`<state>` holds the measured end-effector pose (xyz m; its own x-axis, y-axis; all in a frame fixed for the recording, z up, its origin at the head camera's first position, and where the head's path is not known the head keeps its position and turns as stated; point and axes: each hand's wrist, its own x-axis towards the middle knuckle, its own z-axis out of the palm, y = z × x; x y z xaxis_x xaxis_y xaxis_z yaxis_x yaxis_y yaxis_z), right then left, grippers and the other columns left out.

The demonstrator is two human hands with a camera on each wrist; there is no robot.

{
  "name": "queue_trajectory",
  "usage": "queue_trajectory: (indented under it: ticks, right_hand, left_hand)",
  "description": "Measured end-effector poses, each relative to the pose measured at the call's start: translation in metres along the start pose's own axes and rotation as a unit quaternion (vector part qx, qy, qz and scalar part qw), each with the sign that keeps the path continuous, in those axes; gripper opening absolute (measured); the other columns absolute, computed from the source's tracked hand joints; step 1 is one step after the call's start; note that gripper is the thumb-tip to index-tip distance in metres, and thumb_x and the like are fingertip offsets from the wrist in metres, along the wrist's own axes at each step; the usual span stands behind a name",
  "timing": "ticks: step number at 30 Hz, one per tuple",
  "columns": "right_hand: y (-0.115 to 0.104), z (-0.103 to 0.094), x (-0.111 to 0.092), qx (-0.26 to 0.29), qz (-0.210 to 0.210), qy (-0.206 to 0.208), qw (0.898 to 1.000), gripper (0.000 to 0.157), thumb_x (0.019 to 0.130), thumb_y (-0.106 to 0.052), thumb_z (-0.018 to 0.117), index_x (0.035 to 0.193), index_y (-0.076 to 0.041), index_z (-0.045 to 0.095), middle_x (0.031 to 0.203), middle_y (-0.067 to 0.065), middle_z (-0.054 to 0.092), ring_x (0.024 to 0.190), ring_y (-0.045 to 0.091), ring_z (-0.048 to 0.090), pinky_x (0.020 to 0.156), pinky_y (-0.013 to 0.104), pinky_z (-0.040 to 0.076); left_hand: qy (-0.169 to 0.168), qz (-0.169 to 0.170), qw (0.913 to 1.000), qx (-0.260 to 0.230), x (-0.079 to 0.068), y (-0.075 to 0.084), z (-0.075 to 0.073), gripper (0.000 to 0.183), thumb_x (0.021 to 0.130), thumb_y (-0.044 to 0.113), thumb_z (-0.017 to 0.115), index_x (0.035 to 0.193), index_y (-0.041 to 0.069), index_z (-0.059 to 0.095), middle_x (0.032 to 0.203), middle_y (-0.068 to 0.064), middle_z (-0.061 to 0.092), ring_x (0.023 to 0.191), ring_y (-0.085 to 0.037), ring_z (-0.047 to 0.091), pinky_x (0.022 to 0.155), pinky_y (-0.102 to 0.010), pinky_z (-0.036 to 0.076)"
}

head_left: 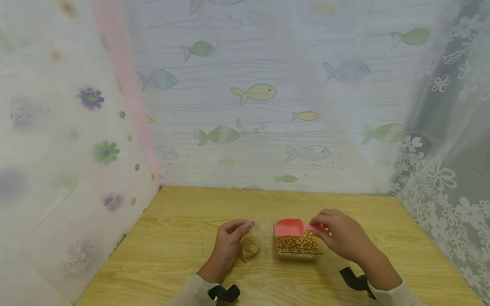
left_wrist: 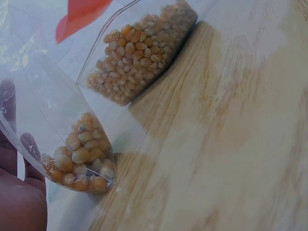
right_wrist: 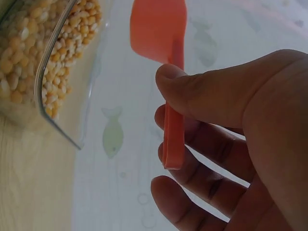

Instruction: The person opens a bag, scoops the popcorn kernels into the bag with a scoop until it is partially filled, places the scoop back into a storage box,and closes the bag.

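My left hand (head_left: 229,243) pinches the upper edge of a clear plastic bag (head_left: 259,226), and a small heap of corn kernels (left_wrist: 84,156) fills the bag's bottom corner. In my right hand (head_left: 342,233) is the handle of a red scoop (head_left: 289,228), held between thumb and fingers. Its blade is over the back part of a clear rectangular container (head_left: 298,256) of yellow corn kernels (head_left: 296,245). Seen from the right wrist, the scoop (right_wrist: 159,29) shows its underside, so what lies in it is hidden.
Both hands work above a wood-grain table (head_left: 183,221). Behind it hangs a curtain (head_left: 260,127) printed with fish, and flowered sheets (head_left: 76,148) close off the sides. Black curved wrist mounts (head_left: 226,293) stick out at both sleeves.
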<state>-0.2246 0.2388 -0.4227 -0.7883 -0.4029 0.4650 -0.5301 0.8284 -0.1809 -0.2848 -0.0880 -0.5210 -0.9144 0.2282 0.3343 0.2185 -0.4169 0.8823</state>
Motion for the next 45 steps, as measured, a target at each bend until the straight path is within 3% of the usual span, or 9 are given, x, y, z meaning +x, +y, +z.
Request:
queue_trajectory:
  ticks: [9,21,32,45]
  right_hand:
    - [0.012,-0.009,-0.004,-0.016,0.026,-0.059,0.998,0.016,0.085,-0.017,0.086,0.097,-0.021,0.078,0.091,-0.013,0.066,0.081,0.005,0.058,0.068,0.028,0.053]
    - [0.019,-0.022,-0.008,-0.020,0.034,-0.084,0.996,0.016,0.084,-0.013,0.086,0.097,-0.018,0.079,0.092,-0.010,0.068,0.085,0.012,0.062,0.073,0.034,0.055]
    - [0.017,-0.034,-0.012,-0.036,0.049,-0.090,0.994,0.016,0.082,-0.014,0.088,0.095,-0.019,0.080,0.088,-0.011,0.063,0.083,0.011,0.056,0.072,0.032,0.053]
    - [0.019,-0.015,-0.010,-0.046,0.059,-0.094,0.993,0.016,0.082,-0.015,0.087,0.095,-0.019,0.080,0.089,-0.011,0.064,0.084,0.011,0.059,0.070,0.031,0.054]
  left_hand:
    - [0.011,-0.008,0.9999,-0.001,0.000,0.001,0.001,0.018,0.101,0.006,0.066,0.108,0.010,0.081,0.104,0.005,0.080,0.106,-0.013,0.071,0.093,-0.030,0.054]
    - [0.006,-0.008,0.9999,0.003,0.001,0.000,0.000,0.020,0.102,0.006,0.064,0.106,0.015,0.082,0.105,0.005,0.080,0.105,-0.013,0.071,0.093,-0.031,0.055]
    - [-0.005,0.002,0.9997,-0.023,0.002,-0.001,-0.001,0.020,0.100,0.004,0.066,0.104,0.016,0.082,0.105,0.003,0.080,0.106,-0.013,0.073,0.091,-0.028,0.057]
    - [-0.001,-0.004,0.9997,-0.023,0.001,0.000,-0.001,0.020,0.100,0.007,0.067,0.103,0.019,0.082,0.106,0.004,0.080,0.106,-0.012,0.072,0.091,-0.027,0.056]
